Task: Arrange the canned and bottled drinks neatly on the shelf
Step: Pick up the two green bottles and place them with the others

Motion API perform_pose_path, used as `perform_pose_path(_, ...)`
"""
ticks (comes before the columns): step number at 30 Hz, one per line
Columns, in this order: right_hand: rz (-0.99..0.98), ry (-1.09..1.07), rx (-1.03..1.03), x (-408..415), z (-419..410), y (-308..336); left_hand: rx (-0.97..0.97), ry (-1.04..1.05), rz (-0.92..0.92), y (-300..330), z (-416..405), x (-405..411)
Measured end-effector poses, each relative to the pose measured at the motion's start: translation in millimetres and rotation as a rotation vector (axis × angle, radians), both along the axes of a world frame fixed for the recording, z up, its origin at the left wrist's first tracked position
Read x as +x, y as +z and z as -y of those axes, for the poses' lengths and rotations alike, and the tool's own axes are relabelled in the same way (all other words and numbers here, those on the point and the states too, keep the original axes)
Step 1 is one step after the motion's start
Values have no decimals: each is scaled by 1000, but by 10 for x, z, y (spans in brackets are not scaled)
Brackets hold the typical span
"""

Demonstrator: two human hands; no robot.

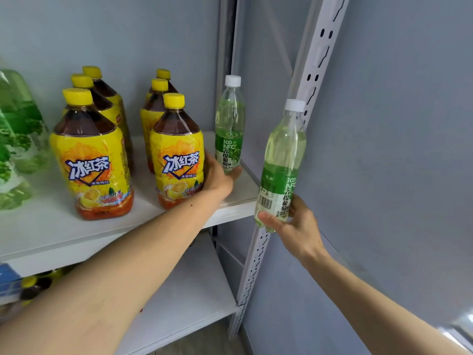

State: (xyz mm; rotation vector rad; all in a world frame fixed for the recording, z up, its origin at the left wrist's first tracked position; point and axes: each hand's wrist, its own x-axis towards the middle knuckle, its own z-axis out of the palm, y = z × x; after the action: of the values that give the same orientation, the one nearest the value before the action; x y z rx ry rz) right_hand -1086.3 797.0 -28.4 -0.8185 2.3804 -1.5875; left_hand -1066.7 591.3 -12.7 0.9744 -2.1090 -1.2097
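Step in hand, by judgement: loading green grape drink bottles into the right end of the upper shelf (pixel 51 234).

At far left, large green-labelled bottles (pixel 15 139) stand at the frame edge, partly cut off. Next come two rows of iced tea bottles (pixel 89 160), three deep, yellow caps, filled with dark tea nearly to the neck.

The left hand (pixel 218 180) reaches between the near right iced tea bottle (pixel 178 162) and the standing grape bottle (pixel 229 129); its fingers curl round that bottle's base. This bottle stands upright on the shelf near the right edge, holding pale clear liquid.

The right hand (pixel 294 226) grips the second grape bottle (pixel 281 170) at its lower end, thumb across the front, holding it just off the shelf beside the slotted upright (pixel 314 70).

Next move, by judgement: seat the held bottle in front of the standing one, label forward, clearing the upright.

The lower shelf (pixel 192 290) shows bare board on the right.
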Motion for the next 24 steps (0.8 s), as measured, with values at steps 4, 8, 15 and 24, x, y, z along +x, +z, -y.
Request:
perform_pose_path(4,3,43,7,18,56,-5,49,10,-87,-41,90,-165)
perform_pose_path(8,-23,65,11,22,75,26,19,62,-157,-24,67,-185)
perform_pose_path(15,-26,41,7,35,-19,52,77,125,-420,330,-18,-231)
perform_pose_path(24,-83,29,62,153,-238,157,83,63,-214,740,20,-149)
